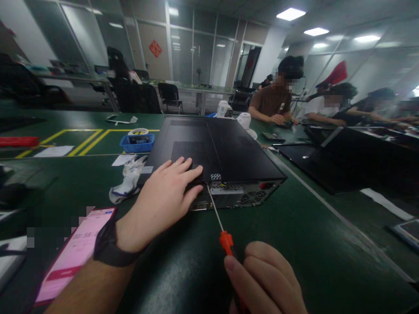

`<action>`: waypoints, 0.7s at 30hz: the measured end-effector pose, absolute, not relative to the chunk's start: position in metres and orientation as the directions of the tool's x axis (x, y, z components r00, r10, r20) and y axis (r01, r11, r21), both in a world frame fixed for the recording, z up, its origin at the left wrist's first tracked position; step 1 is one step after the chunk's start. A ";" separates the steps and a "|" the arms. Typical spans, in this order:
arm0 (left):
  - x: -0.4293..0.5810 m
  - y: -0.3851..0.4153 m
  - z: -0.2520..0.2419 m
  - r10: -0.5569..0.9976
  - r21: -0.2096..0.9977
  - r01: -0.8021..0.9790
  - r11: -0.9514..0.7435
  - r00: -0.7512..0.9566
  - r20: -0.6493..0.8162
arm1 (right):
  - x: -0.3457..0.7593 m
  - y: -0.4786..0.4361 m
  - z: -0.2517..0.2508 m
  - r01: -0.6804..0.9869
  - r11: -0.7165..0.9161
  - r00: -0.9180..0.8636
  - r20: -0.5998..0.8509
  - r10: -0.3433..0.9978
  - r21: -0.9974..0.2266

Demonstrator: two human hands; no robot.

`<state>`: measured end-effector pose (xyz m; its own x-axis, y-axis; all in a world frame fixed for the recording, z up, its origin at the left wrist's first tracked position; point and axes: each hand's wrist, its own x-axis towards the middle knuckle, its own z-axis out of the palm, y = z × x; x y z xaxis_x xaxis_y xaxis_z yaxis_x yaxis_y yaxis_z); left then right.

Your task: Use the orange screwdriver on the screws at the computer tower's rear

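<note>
A black computer case lies on its side on the green table, its rear panel with the power supply fan turned toward me. My left hand rests flat on the case's side panel near the back edge, fingers stretched out. In my right hand is a screwdriver with a red and black handle, the fingers wrapped round it. Its long shaft points away from me, and the tip meets the rear edge of the case close to my left thumb. The screw itself is too small to make out.
Left of the case lie a white glove, a blue bin with a tape roll, and a phone showing a timer. A black panel lies to the right. Several people sit along the table at the back right.
</note>
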<state>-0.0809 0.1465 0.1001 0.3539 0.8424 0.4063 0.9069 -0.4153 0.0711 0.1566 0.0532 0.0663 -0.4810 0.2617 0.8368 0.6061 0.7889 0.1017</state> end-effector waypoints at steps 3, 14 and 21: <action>-0.081 0.147 0.100 0.845 0.065 0.910 -0.410 0.351 0.404 | 0.158 0.053 0.065 0.595 0.797 -0.486 0.835 0.256 0.102; -0.080 0.145 0.100 0.839 0.084 0.904 -0.420 0.351 0.416 | 0.160 0.059 0.063 0.541 0.841 -0.468 0.836 0.288 0.013; -0.079 0.146 0.101 0.840 0.070 0.907 -0.415 0.353 0.412 | 0.160 0.056 0.064 0.566 0.824 -0.450 0.842 0.298 0.011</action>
